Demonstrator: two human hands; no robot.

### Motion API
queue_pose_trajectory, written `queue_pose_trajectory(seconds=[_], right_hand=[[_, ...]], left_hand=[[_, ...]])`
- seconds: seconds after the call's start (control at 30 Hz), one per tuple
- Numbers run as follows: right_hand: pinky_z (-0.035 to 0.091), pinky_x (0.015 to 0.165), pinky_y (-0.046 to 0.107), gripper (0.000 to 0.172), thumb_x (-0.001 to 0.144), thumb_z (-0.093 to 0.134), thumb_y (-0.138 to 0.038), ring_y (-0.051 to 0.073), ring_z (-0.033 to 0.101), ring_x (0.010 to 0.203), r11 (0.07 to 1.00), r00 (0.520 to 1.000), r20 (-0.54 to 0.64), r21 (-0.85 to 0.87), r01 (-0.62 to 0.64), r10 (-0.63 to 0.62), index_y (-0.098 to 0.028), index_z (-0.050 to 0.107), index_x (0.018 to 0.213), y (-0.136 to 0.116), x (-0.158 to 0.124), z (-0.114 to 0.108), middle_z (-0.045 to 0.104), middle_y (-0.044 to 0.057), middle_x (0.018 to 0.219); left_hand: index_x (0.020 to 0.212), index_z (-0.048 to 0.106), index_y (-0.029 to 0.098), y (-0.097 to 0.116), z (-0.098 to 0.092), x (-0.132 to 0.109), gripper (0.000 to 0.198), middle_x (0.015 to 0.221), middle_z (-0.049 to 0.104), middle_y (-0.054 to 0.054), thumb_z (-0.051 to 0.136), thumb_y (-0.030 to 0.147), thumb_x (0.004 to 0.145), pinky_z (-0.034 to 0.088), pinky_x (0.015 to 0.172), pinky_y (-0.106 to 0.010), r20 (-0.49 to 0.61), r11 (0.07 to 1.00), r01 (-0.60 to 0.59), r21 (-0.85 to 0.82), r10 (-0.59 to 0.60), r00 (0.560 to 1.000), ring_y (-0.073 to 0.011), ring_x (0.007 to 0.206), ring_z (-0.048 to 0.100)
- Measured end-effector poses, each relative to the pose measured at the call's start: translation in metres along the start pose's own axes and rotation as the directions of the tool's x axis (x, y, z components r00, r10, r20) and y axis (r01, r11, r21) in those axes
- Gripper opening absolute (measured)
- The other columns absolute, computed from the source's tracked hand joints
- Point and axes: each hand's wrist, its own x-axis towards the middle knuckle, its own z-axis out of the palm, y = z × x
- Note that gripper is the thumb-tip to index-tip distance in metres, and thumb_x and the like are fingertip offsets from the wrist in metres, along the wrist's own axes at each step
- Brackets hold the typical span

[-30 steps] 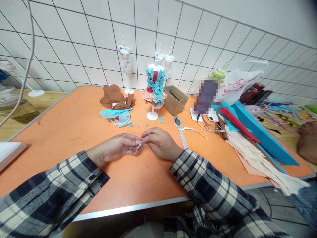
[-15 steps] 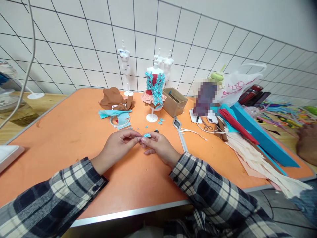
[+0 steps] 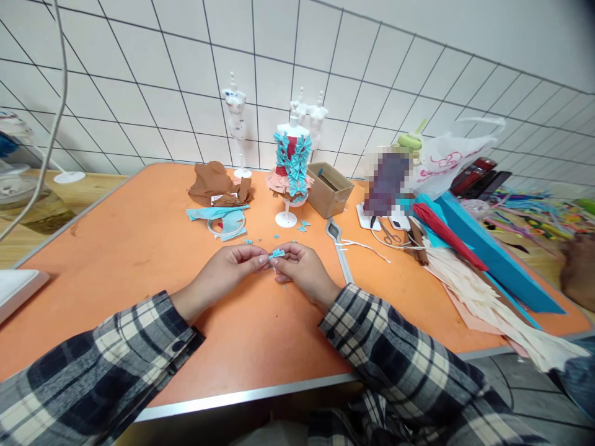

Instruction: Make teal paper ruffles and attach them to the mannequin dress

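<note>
My left hand [image 3: 230, 269] and my right hand [image 3: 300, 267] meet over the middle of the orange table [image 3: 139, 248]. Together their fingertips pinch a tiny folded piece of light blue paper [image 3: 277, 253]. Both hands are closed on it and rest just above the tabletop. Behind them stands a small white mannequin [image 3: 290, 167] on a round foot, dressed in blue paper bows over red, with a pink ruffled skirt. Small blue paper scraps [image 3: 302, 225] lie around its foot.
Crumpled brown paper [image 3: 216, 184], blue paper and a tape ring [image 3: 227, 223] lie at the back left. A cardboard box [image 3: 329, 188], scissors [image 3: 388, 233], rolled blue, red and cream crepe paper [image 3: 469, 260] and a plastic bag [image 3: 449, 158] crowd the right. Bare mannequins [image 3: 235, 121] stand by the tiled wall.
The blue paper piece, first hanging between my fingertips, has been turned up and pinched on top between both hands. My hands moved slightly away from me.
</note>
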Motion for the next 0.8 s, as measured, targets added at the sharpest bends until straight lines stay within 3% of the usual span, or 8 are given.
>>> queue_pose_trajectory(seconds=[0.1, 0.27, 0.43, 0.53, 0.6, 0.67, 0.73, 0.8], right_hand=[[0.052, 0.053, 0.021, 0.033, 0.064, 0.078, -0.034, 0.009, 0.058, 0.065, 1.000, 1.000, -0.019, -0.028, 0.000, -0.001, -0.018, 0.059, 0.085, 0.000, 0.001, -0.001, 0.060, -0.003, 0.074], [0.051, 0.050, 0.020, 0.028, 0.066, 0.075, -0.030, 0.008, 0.055, 0.059, 0.994, 0.999, 0.029, -0.103, 0.044, -0.041, -0.018, 0.058, 0.086, -0.002, 0.001, 0.000, 0.057, -0.004, 0.070], [0.051, 0.050, 0.022, 0.040, 0.070, 0.073, -0.033, 0.008, 0.055, 0.054, 0.996, 0.993, 0.113, -0.081, 0.037, -0.028, -0.022, 0.051, 0.102, -0.001, 0.000, -0.002, 0.058, -0.007, 0.068], [0.052, 0.056, 0.026, 0.032, 0.080, 0.066, -0.037, 0.011, 0.057, 0.059, 0.963, 0.988, 0.093, -0.227, 0.143, -0.124, -0.022, 0.052, 0.105, -0.001, 0.005, -0.009, 0.061, -0.003, 0.075], [0.054, 0.072, 0.032, 0.021, 0.087, 0.058, -0.032, 0.015, 0.062, 0.077, 0.823, 0.947, 0.095, -0.472, 0.315, -0.308, -0.021, 0.057, 0.104, -0.002, 0.012, -0.019, 0.066, 0.002, 0.087], [0.046, 0.095, 0.039, 0.020, 0.089, 0.056, -0.022, 0.019, 0.058, 0.104, 0.536, 0.867, 0.244, -0.704, 0.466, -0.434, -0.021, 0.062, 0.108, -0.005, 0.020, -0.029, 0.067, 0.006, 0.107], [0.035, 0.105, 0.042, 0.027, 0.089, 0.055, -0.016, 0.022, 0.050, 0.120, 0.265, 0.817, 0.432, -0.796, 0.545, -0.382, -0.021, 0.062, 0.115, -0.007, 0.027, -0.038, 0.063, 0.008, 0.124], [0.035, 0.103, 0.041, 0.026, 0.091, 0.056, -0.017, 0.022, 0.051, 0.118, 0.114, 0.810, 0.511, -0.822, 0.558, -0.287, -0.020, 0.063, 0.116, -0.008, 0.030, -0.043, 0.063, 0.009, 0.124]], left_hand=[[0.089, 0.073, 0.018, 0.001, 0.000, 0.001, 0.036, 0.090, 0.075, -0.007, 0.068, 0.051, 0.076, 0.050, 0.081, -0.031, 0.031, 1.000, 0.003, 0.023, -0.004, 1.000, -0.0212, 0.085, 0.067], [0.078, 0.074, 0.018, 0.005, 0.000, 0.002, 0.035, 0.080, 0.074, -0.005, 0.069, 0.052, 0.073, 0.050, 0.076, -0.030, -0.009, 0.992, -0.017, 0.128, 0.018, 1.000, -0.0205, 0.078, 0.066], [0.078, 0.073, 0.017, 0.001, -0.003, 0.003, 0.036, 0.080, 0.073, -0.005, 0.068, 0.053, 0.074, 0.048, 0.075, -0.030, -0.059, 0.993, -0.029, 0.118, 0.036, 0.998, -0.0197, 0.077, 0.064], [0.080, 0.072, 0.017, 0.000, -0.005, 0.003, 0.038, 0.082, 0.072, -0.005, 0.068, 0.054, 0.074, 0.048, 0.077, -0.030, -0.090, 0.996, -0.022, 0.086, 0.030, 0.996, -0.0198, 0.079, 0.063], [0.081, 0.072, 0.017, 0.003, -0.006, 0.003, 0.039, 0.082, 0.072, -0.005, 0.069, 0.055, 0.074, 0.047, 0.077, -0.030, -0.085, 0.998, -0.008, 0.057, 0.013, 0.996, -0.0195, 0.079, 0.062], [0.080, 0.071, 0.017, 0.006, -0.006, 0.002, 0.039, 0.081, 0.071, -0.004, 0.069, 0.056, 0.074, 0.047, 0.076, -0.030, -0.046, 1.000, 0.013, 0.021, -0.012, 0.999, -0.0185, 0.077, 0.061], [0.078, 0.070, 0.017, 0.007, -0.005, 0.001, 0.039, 0.078, 0.069, -0.003, 0.068, 0.056, 0.075, 0.047, 0.075, -0.029, -0.011, 0.999, 0.036, -0.020, -0.036, 0.999, -0.0172, 0.074, 0.060], [0.077, 0.069, 0.017, 0.006, -0.005, 0.001, 0.038, 0.076, 0.068, -0.003, 0.067, 0.055, 0.076, 0.047, 0.075, -0.028, 0.008, 0.997, 0.055, -0.062, -0.055, 0.998, -0.0165, 0.073, 0.060]])
